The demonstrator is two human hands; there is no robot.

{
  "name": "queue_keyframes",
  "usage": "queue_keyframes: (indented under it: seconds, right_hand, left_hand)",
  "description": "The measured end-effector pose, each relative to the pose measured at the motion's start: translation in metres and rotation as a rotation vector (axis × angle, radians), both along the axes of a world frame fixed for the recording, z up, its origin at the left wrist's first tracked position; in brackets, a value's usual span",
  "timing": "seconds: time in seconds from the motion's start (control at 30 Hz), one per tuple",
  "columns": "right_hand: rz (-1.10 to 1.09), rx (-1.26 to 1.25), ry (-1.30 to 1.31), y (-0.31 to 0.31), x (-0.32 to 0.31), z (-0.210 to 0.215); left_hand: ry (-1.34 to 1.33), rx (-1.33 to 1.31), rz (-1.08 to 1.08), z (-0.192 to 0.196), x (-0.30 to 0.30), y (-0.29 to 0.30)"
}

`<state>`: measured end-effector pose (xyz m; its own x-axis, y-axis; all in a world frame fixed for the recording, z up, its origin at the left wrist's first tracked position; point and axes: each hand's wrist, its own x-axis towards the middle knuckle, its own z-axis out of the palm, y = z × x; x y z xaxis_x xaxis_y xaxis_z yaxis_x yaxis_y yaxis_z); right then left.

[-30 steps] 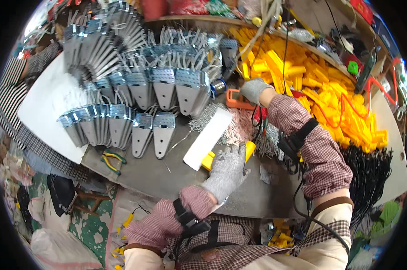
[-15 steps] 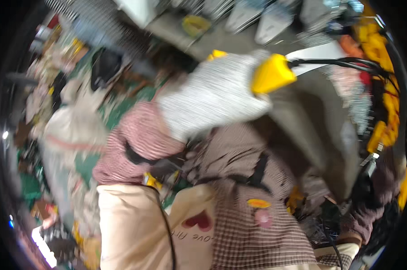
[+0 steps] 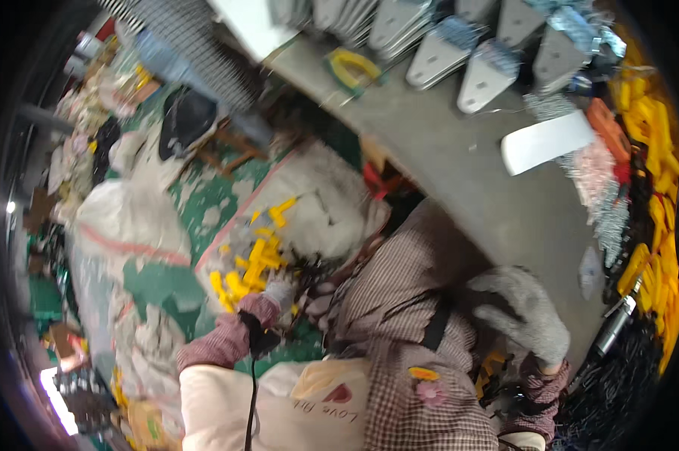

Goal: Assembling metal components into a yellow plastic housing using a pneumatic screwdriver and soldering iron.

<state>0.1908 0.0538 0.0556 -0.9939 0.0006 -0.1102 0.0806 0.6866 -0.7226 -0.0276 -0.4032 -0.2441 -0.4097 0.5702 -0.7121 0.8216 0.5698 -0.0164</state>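
My left hand, in a pale glove, is low beside my left leg, at the near edge of a heap of yellow plastic pieces. The heap lies on a white woven sack on the floor. Black cords show right by that hand; its fingers are hidden, so what it holds cannot be made out. My right hand, in a grey glove, is above my lap by the table's near edge. Its fingers are bent and apart, with nothing visible between them.
The grey table carries stacked metal plates, yellow-handled pliers, a white card and an orange tool. Yellow parts, black cords and a metal screwdriver lie right. A stuffed white sack and wooden stool stand left.
My left hand has swung from over the table's edge down to the floor heap on the left; the yellow corded piece is no longer seen in it. My right hand has moved in from the right.
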Motion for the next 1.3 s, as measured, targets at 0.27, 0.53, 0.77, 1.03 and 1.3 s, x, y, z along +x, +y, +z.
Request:
queue_keyframes:
  seconds: [0.27,0.53,0.77,1.03,1.3]
  right_hand:
    - [-0.313,-0.702,-0.002,0.03,-0.006,-0.019]
    - [-0.228,-0.47,0.106,0.029,-0.008,-0.031]
    - [-0.048,-0.174,0.036,0.029,-0.008,-0.035]
    - [-0.145,-0.021,0.088,0.071,0.077,0.003]
    - [-1.266,0.882,-0.226,0.213,0.082,-0.008]
  left_hand:
    - [0.48,1.333,-0.374,0.324,-0.098,0.379]
    - [0.616,1.01,-0.493,0.332,-0.18,0.475]
    - [0.554,1.2,-0.782,0.395,-0.03,0.442]
    - [-0.314,1.012,-0.817,0.297,0.046,0.479]
    - [-0.473,1.085,-0.442,0.255,0.086,0.439]
